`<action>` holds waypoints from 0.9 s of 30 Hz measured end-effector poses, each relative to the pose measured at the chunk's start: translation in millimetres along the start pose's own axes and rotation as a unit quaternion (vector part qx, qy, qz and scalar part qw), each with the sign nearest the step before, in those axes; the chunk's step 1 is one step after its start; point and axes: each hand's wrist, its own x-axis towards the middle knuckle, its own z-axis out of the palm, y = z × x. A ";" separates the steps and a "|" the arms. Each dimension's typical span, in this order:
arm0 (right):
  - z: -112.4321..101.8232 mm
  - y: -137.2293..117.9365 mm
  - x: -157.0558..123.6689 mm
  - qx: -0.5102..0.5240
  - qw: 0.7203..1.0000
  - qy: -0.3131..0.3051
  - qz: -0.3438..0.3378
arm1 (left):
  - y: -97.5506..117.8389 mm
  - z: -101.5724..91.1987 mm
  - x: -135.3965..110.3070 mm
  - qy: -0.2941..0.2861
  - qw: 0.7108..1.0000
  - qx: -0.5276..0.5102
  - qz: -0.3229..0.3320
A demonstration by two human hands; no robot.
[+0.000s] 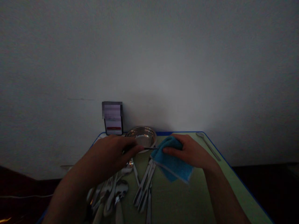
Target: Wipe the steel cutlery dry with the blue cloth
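A thin metal utensil (150, 148) it is, running sideways right between the two grips, its left end pinched by the thumb and fingers of the left grip (119, 150), its right end vanishing into the blue cloth (174, 163); which kind of utensil, I can't tell, with so little of it on show. Over on that side the right grip (190, 151) is closed around the cloth, thumb pressed on top, and a loose corner hangs down below the fingers. Just beyond the utensil, between the grips and a little farther off, sits a shiny metal bowl (143, 139), partly covered by the left hand. Look below the grips, nearer the body: table knives (147, 186) lie bunched together, and to their left, under the left wrist and forearm, a crowd of forks and spoons, a big spoon (121, 188) among them, its head pointing away. Off to the right of the right grip, a lone spoon (209, 147) lies aslant near the edge of the green, blue-rimmed bench (182, 199). Past the left grip a phone (113, 124) stands propped against the pale wall (149, 62), screen lit.
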 end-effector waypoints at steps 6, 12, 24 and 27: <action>0.7 -1.5 -0.4 0.005 1.000 -0.003 0.007 | -1.3 0.8 -0.5 -0.004 1.000 -0.006 0.007; 0.4 -1.8 0.1 -0.006 1.000 -0.001 -0.012 | 0.5 2.6 1.1 -0.030 0.999 -0.022 0.003; 9.5 -9.4 1.2 0.019 0.999 -0.016 -0.044 | 10.6 10.1 -2.0 -0.023 0.998 -0.055 0.026; 10.5 -10.2 1.0 0.020 0.999 -0.017 -0.044 | 12.5 13.0 -0.6 -0.011 0.999 -0.044 0.024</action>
